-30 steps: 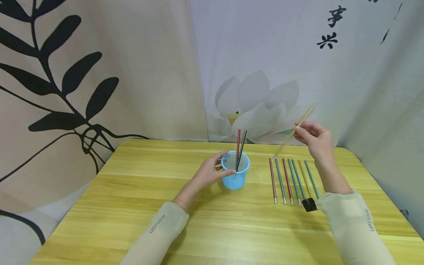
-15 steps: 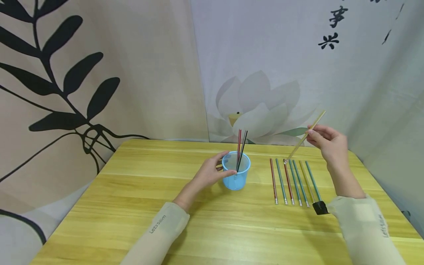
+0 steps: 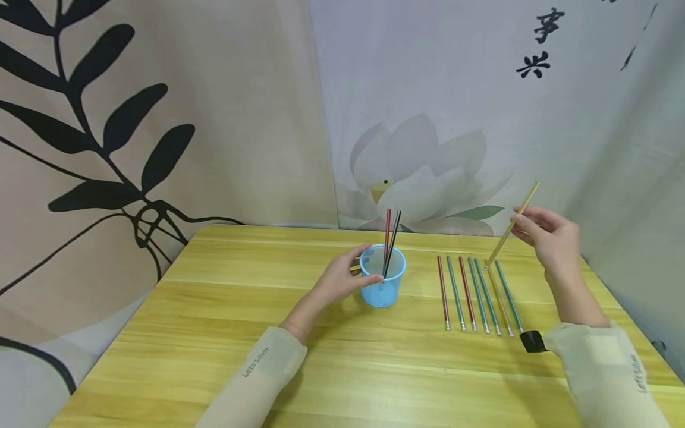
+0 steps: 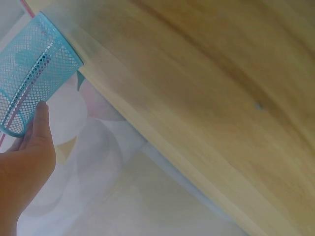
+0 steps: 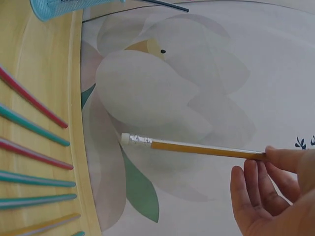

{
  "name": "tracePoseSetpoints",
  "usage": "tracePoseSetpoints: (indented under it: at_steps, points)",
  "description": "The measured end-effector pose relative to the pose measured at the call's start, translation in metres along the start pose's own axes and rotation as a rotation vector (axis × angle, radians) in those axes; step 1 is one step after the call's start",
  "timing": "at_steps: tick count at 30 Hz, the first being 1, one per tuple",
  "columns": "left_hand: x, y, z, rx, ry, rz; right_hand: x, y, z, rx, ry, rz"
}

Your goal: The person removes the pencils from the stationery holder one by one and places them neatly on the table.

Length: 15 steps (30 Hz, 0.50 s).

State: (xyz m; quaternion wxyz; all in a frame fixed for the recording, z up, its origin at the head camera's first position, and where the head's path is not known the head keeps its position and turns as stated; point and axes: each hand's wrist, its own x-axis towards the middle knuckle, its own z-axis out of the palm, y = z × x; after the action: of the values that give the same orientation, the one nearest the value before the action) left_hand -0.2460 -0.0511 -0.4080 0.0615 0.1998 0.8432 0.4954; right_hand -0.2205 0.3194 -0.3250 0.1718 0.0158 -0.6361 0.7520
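My left hand [image 3: 337, 274] holds the blue mesh pencil cup [image 3: 381, 294], thumb at its near rim and fingers at its left side. Upright in the cup lean red and black pencils [image 3: 393, 238]. Between thumb and fingertips, my right hand [image 3: 556, 241] pinches a yellow pencil [image 3: 505, 241] near its middle, tilted, with the white eraser end [image 5: 125, 139] downward. That eraser end appears over the far tip of a yellow pencil [image 3: 503, 306] lying in a row. The same row has red pencils [image 3: 443, 291] and green pencils [image 3: 456, 294], erasers toward me.
A wooden table [image 3: 225, 285] carries everything. Its far edge meets a printed cloth backdrop [image 3: 257, 119] with leaves and a flower. A black block [image 3: 533, 341] at the right cuff covers the near end of the rightmost green pencil.
My right hand has moved rightward and slightly down in view with the yellow pencil, whose eraser end passed from the row's left side toward its right. The left hand and cup stay put.
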Motion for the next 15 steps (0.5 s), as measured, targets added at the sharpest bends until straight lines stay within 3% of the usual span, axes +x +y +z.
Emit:
tracePoseSetpoints:
  at_steps: [9, 15]
  points:
    - [0.001, -0.002, 0.001, 0.004, 0.005, -0.007, -0.001, 0.002, -0.01, -0.028, 0.028, 0.043]
    - [0.001, -0.003, 0.001, 0.01, 0.008, -0.001, -0.002, 0.008, -0.02, -0.115, 0.041, 0.053]
